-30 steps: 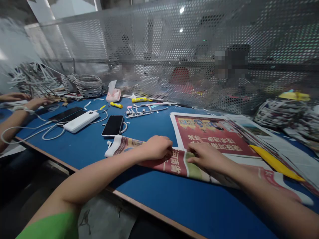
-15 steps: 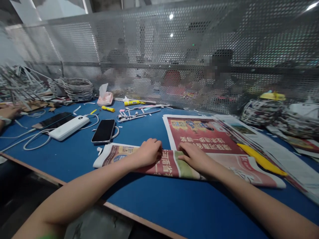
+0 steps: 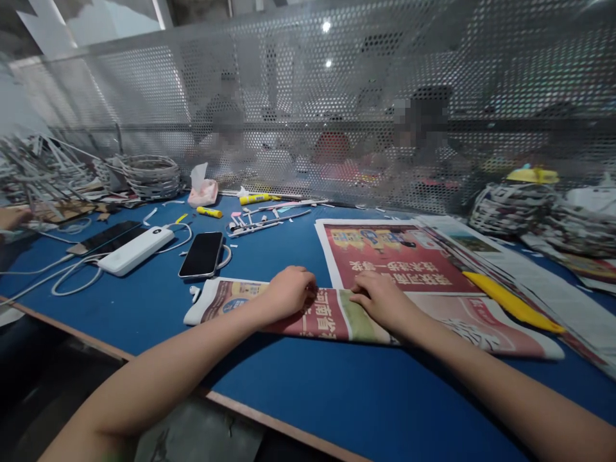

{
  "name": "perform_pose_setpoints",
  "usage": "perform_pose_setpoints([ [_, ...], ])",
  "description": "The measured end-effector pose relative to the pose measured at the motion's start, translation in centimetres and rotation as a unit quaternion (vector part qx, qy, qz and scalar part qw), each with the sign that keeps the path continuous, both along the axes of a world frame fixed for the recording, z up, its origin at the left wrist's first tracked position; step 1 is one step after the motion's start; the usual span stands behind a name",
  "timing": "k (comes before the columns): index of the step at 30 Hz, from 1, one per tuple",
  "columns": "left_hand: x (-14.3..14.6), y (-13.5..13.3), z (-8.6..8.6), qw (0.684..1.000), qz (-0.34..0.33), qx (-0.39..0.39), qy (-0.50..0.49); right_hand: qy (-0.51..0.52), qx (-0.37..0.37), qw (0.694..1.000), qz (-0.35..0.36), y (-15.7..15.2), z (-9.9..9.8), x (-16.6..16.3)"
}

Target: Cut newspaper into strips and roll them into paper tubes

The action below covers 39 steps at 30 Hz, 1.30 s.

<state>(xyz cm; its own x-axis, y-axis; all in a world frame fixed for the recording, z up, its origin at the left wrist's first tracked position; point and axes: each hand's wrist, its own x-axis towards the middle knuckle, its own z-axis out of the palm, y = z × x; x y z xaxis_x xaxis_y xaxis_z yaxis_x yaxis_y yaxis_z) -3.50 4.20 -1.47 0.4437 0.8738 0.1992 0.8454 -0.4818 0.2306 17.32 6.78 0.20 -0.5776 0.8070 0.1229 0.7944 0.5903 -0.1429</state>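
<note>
A folded newspaper with red and green print lies in front of me on the blue table. My left hand rests on its middle, the curled fingers gripping the far folded edge. Just to the right, my right hand pinches the same edge between thumb and fingers. Behind the fold, an open red-printed newspaper sheet lies flat. A long yellow object, perhaps a cutter, rests on the papers at the right. My palms hide part of the fold.
Left of the newspaper are a black phone, a white power bank with cables, and a white earbud. Glue sticks, paper rolls and a tissue pack lie farther back. Woven baskets stand before the perforated metal screen. A co-worker's hand is at far left.
Both hands stay on the fold with hardly any movement. The view has shifted slightly, and the co-worker's hand at far left has moved a little.
</note>
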Motion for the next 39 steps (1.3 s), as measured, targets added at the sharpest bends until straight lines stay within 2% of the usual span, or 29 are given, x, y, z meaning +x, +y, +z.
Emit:
perform_pose_setpoints([
  [19, 0.4, 0.0, 0.5, 0.999, 0.028, 0.008, 0.013, 0.007, -0.039, 0.996, -0.075, 0.8, -0.2, -0.3],
  [27, 0.6, -0.1, 0.4, 0.999, 0.036, 0.004, 0.024, 0.007, -0.049, 0.997, -0.055, 0.7, 0.2, -0.2],
  [39, 1.0, -0.4, -0.3, 0.996, 0.049, 0.010, 0.068, -0.057, -0.065, 0.996, -0.005, 1.0, -0.4, 0.4],
])
